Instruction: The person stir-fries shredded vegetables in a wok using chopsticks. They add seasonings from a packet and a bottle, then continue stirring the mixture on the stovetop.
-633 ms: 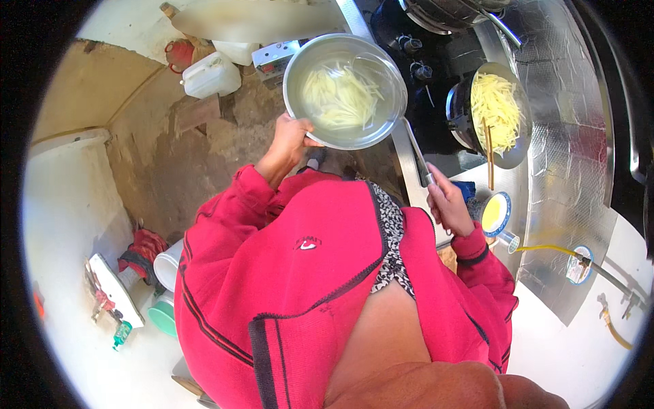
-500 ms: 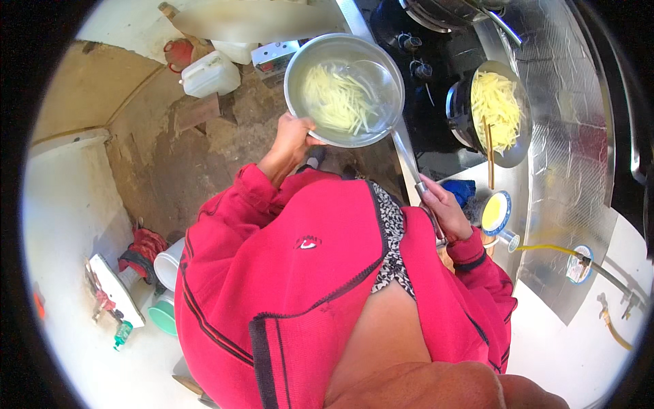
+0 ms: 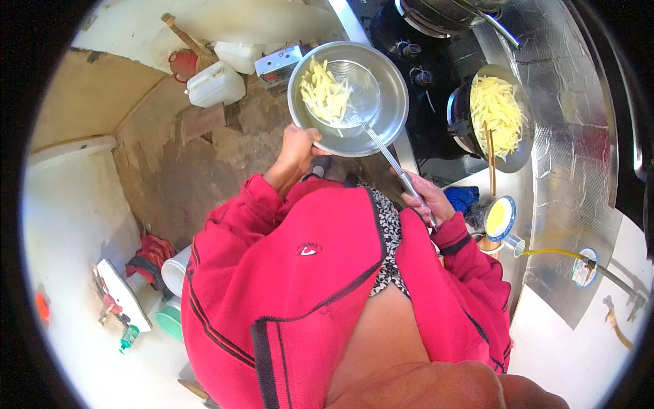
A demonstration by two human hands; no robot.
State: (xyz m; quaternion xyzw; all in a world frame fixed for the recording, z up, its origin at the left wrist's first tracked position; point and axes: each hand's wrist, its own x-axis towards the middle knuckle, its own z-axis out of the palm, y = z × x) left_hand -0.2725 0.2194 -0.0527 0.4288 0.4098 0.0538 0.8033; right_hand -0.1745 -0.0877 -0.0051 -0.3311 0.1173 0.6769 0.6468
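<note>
My left hand (image 3: 298, 151) grips the near-left rim of a wide metal basin (image 3: 390, 88), holding it up over the floor beside the stove. In my right hand (image 3: 428, 199) is the handle of a wire-mesh skimmer (image 3: 360, 83), whose round head lies inside the basin. Pale yellow potato strips (image 3: 325, 94) are heaped on the left part of the mesh and against the basin wall. More strips (image 3: 497, 112) fill a wok (image 3: 516, 158) on the stove to the right, where a pair of chopsticks (image 3: 491, 160) leans in them.
A black stovetop (image 3: 436, 160) with knobs runs along the right, with another pan (image 3: 436, 20) at the back. Near my right hand are a blue cloth (image 3: 462, 198) and a blue-rimmed bowl (image 3: 501, 217). White jugs (image 3: 216, 84) stand on the floor at the back left.
The skimmer's head has come into clear view in the basin, with the strips gathered toward its left side. My right hand has moved slightly left and its handle now slants more.
</note>
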